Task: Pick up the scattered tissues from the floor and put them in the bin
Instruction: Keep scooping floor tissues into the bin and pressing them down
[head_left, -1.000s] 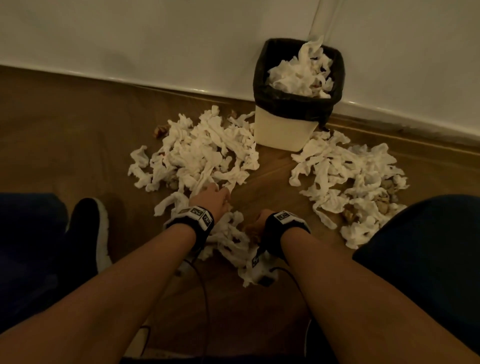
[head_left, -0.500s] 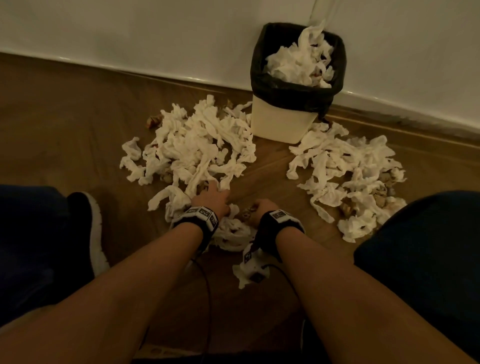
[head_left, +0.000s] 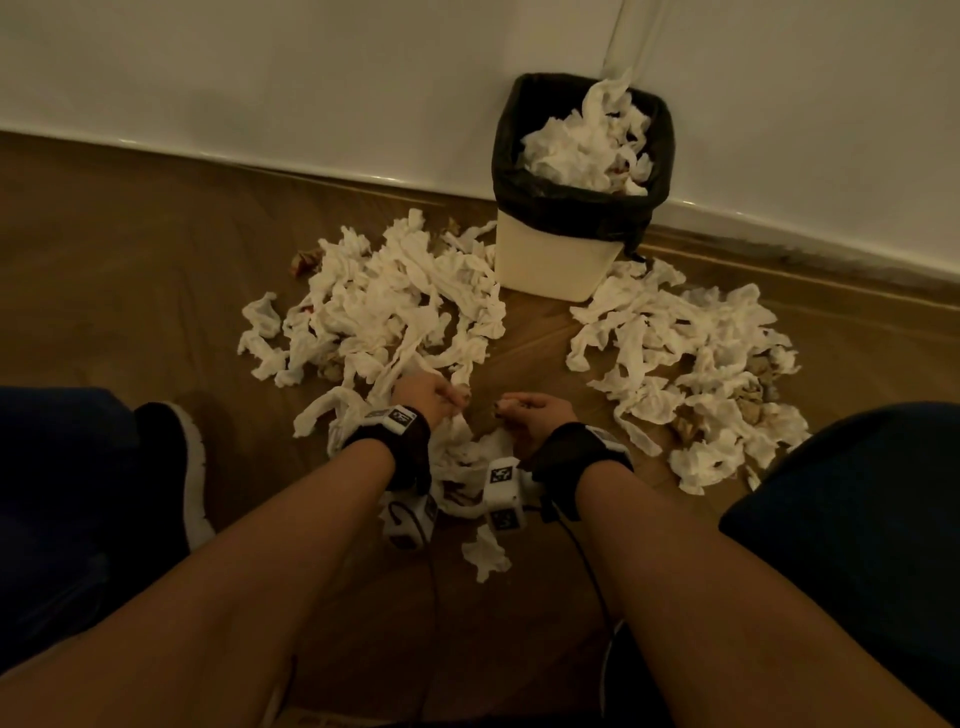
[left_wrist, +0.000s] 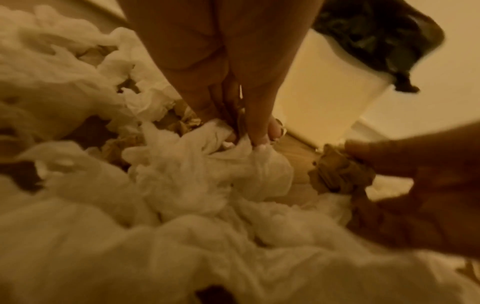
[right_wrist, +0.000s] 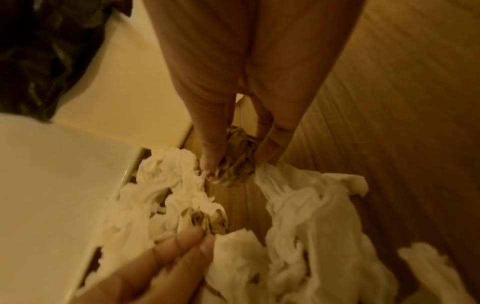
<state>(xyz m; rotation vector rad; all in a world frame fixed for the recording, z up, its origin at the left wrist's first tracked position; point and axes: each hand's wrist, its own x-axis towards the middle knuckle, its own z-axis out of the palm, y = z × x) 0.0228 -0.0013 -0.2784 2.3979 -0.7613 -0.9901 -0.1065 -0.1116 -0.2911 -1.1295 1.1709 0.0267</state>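
Between the piles, both hands (head_left: 435, 394) (head_left: 530, 410) now raised, tissues (head_left: 470, 457) gathered.

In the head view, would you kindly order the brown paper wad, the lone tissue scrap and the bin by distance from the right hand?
1. brown paper wad: pinched in the right hand.
2. lone tissue scrap: on the floor beneath the right wrist.
3. bin: against the wall.

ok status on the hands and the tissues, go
Left hand pinches white tissue. Right hand grips a brown crumpled wad. Two piles on floor; bin nearly full.
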